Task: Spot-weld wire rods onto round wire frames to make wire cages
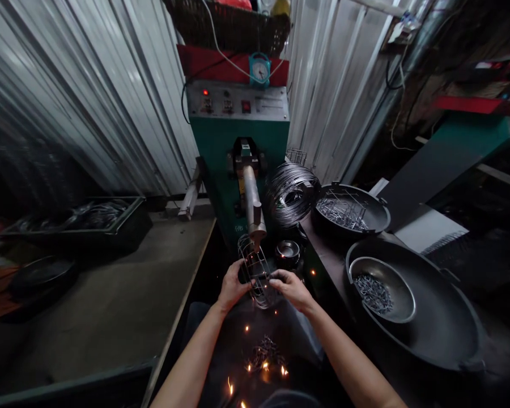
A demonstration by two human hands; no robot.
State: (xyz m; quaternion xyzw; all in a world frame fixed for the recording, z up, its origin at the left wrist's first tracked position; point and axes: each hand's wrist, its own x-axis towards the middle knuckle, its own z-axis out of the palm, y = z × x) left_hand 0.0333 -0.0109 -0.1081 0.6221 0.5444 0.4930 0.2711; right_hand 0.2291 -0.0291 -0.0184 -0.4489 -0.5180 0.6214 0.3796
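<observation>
A small cage of bent metal wire (260,290) is held between both hands, its upper end at the tip of the round metal arm (252,198) of a green machine (212,139). My left hand (233,286) grips the cage's left side. On the right side, the fingers of my right hand (289,288) pinch the wire. Orange sparks fall below the hands. Short loose wire pieces (267,352) lie in a dark heap nearer my body.
A wire coil (292,194) stands right of the machine. Further right, a black pan (380,212) holds wire pieces, and a metal bowl (408,283) of small parts rests in a larger pan (446,323). At left is a bin (127,226) of metal pieces.
</observation>
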